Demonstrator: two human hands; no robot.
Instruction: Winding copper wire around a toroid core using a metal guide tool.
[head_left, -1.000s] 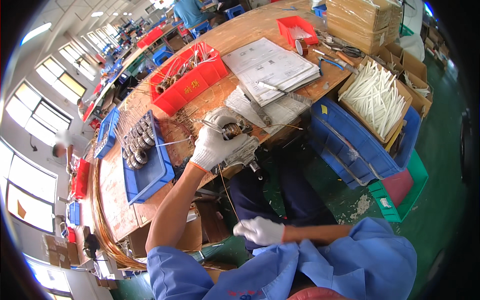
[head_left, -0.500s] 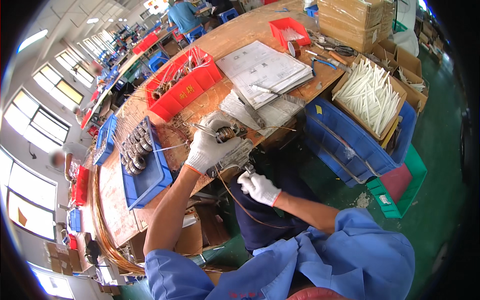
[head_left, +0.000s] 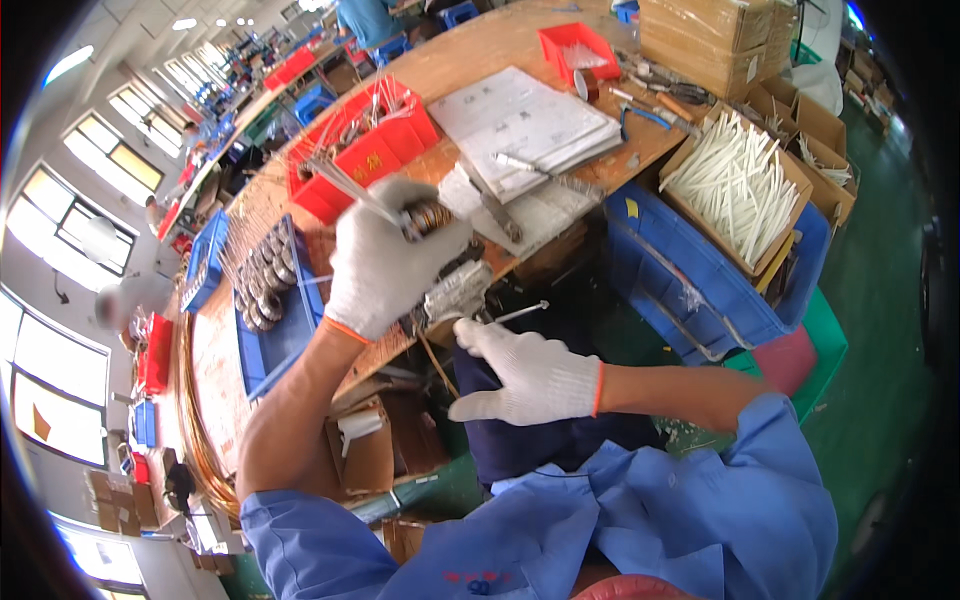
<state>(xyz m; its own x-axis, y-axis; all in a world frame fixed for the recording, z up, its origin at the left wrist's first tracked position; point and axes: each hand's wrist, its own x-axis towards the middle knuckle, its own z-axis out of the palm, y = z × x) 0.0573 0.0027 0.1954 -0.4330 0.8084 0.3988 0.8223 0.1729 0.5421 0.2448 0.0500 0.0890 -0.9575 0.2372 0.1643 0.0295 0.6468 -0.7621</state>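
Note:
My left hand [head_left: 385, 262], in a white knitted glove, is closed around a copper-wound ring coil [head_left: 428, 217] above the table's front edge. Thin pale leads [head_left: 350, 186] stick out from the coil toward the upper left. Just below the coil is a grey metal vise [head_left: 460, 292] at the edge, its jaws partly hidden by the hand. A slim bar handle [head_left: 524, 311] points out from the vise to the right. My right hand [head_left: 535, 378], gloved alike, hovers over my lap beside the vise with thumb and fingers apart, holding nothing.
To the left, a blue tray [head_left: 270, 345] holds several wound rings. Behind are a red bin [head_left: 385, 150] with coils, paper drawings [head_left: 525, 130] and a pen. At right, a box of white sleeves [head_left: 740, 190] sits on a blue crate [head_left: 660, 275]; hand tools lie behind it.
My left hand has lifted the coil up and left, away from the vise. My right hand has left the vise handle and opened. The copper wire across my lap has gone from there.

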